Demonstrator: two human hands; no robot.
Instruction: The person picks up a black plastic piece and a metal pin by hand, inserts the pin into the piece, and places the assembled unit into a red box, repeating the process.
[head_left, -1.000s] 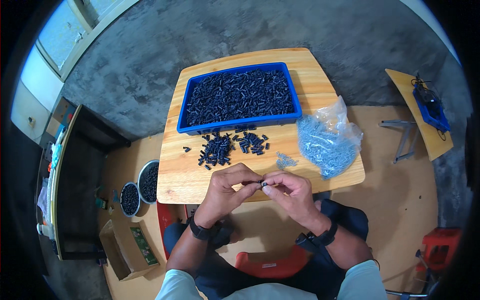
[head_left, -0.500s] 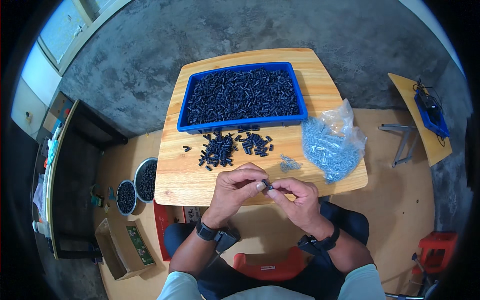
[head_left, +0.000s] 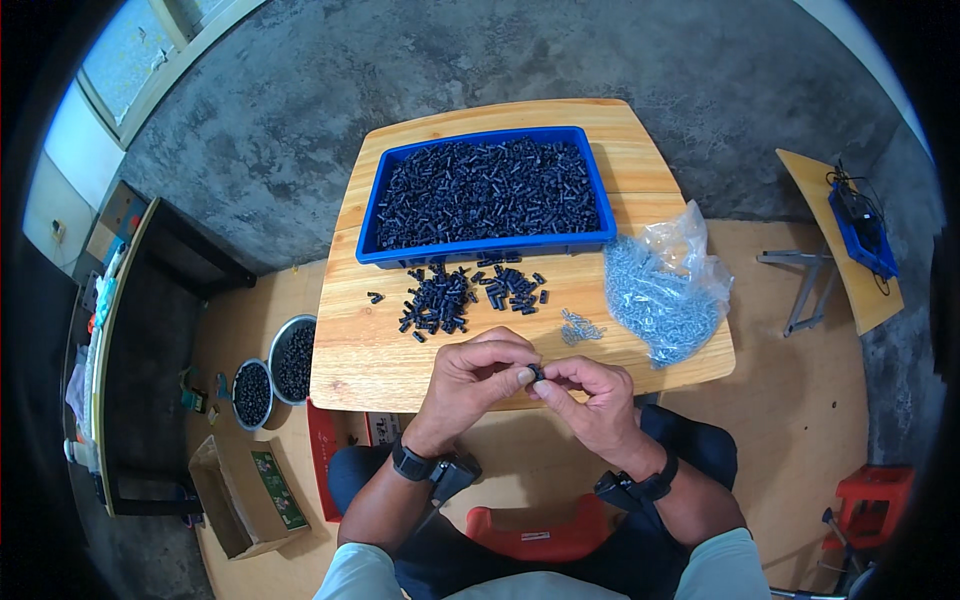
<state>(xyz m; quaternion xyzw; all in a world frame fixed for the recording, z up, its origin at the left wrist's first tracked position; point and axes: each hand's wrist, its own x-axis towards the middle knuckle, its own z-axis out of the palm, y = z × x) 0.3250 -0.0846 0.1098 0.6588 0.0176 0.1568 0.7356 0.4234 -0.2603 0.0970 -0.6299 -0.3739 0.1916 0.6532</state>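
A small black plastic piece [head_left: 535, 372] is pinched between the fingertips of my left hand [head_left: 470, 385] and my right hand [head_left: 600, 400], over the near edge of the wooden table [head_left: 350, 372]. My fingers cover most of it, and whether a metal part sits in it I cannot tell. Beyond my left hand lie two loose heaps of similar black cylindrical pieces, a larger heap [head_left: 437, 300] and a smaller heap [head_left: 514, 290]. A little spread of thin silver screws [head_left: 580, 328] rests just past my right hand.
A blue tray [head_left: 490, 247] full of black pieces stands at the back. To its right slumps a clear bag of screws [head_left: 662, 300]. On the floor at left are two metal bowls [head_left: 252, 394] of black parts and a cardboard box [head_left: 235, 500]. A red stool [head_left: 872, 505] stands far right.
My right fingertips have drawn slightly closer to the left ones, and the black piece now shows less between them. The heaps, tray and bag stay put.
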